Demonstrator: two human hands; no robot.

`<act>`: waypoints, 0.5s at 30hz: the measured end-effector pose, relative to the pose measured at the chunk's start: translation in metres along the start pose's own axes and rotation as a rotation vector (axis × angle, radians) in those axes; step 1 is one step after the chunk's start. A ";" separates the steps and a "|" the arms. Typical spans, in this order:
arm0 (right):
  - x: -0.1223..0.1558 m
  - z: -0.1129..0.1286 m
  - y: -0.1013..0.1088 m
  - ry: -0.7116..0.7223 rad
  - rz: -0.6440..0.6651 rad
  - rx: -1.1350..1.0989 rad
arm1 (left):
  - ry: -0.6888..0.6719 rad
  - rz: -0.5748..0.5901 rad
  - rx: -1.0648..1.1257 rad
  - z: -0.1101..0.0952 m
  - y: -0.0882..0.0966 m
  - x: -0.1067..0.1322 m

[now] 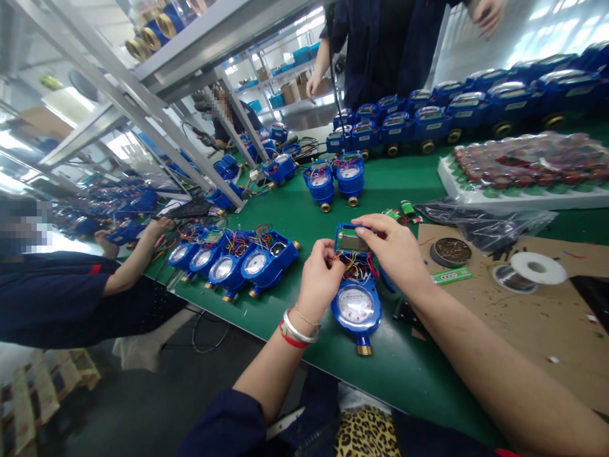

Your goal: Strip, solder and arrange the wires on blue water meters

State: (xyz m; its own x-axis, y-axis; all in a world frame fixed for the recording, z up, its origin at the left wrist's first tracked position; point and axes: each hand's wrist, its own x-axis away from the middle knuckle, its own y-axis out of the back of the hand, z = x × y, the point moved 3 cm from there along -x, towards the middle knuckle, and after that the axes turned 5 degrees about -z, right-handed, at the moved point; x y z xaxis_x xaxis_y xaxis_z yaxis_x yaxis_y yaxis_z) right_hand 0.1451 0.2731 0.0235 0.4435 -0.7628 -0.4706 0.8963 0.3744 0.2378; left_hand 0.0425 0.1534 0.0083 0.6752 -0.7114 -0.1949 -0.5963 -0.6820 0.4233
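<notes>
A blue water meter (356,310) with a white dial lies on the green table (304,219) right in front of me. Coloured wires (356,266) run from it up to a small display module (351,240). My right hand (397,249) grips the module's right side from above. My left hand (320,279), with bracelets at the wrist, is closed in a pinch on the wires at the meter's left edge.
Several open blue meters (238,261) sit in a row to my left, two more (335,179) further back, and a long row (457,111) at the far right. A solder spool (536,269), a tin (450,251) and a tray of red parts (528,166) lie at right. Other people work at left and behind.
</notes>
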 end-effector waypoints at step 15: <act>0.004 -0.036 -0.018 -0.489 0.042 -0.418 | -0.461 -0.163 -0.409 -0.004 0.004 0.012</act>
State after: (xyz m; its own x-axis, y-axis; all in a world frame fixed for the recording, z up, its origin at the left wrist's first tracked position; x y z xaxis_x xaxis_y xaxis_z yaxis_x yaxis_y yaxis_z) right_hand 0.1307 0.2819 -0.0137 0.5127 -0.8585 -0.0029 0.8486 0.5073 -0.1501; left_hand 0.0503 0.1427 0.0112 0.4331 -0.6660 -0.6073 -0.2264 -0.7326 0.6419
